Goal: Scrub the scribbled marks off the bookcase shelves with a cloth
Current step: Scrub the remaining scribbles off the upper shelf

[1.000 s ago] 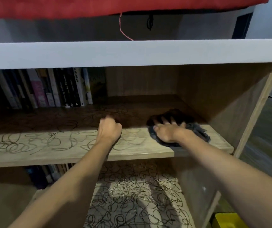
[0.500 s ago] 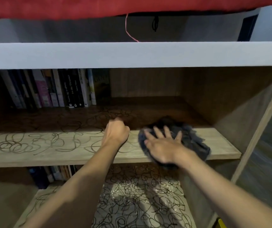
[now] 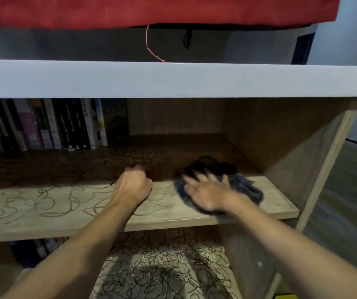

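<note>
A wooden middle shelf [image 3: 277, 203] carries black scribbled marks [image 3: 32, 201] over its left and centre; its right end looks clean. A dark grey cloth [image 3: 244, 184] lies bunched on the right part of that shelf. My right hand [image 3: 207, 195] presses flat on the cloth with fingers spread, blurred by motion. My left hand [image 3: 133, 186] rests on the shelf to the left of the cloth as a loose fist, holding nothing. The lower shelf [image 3: 162, 266] below is densely covered in scribbles.
A row of upright books [image 3: 50, 124] stands at the back left of the middle shelf. A white top board [image 3: 173, 78] overhangs, with red fabric [image 3: 151, 9] above it. The bookcase side panel [image 3: 302, 160] closes the right. More books [image 3: 32, 251] sit lower left.
My right hand and the cloth slid toward the shelf's front edge and left, then back a little toward the rear. My left hand stayed in place.
</note>
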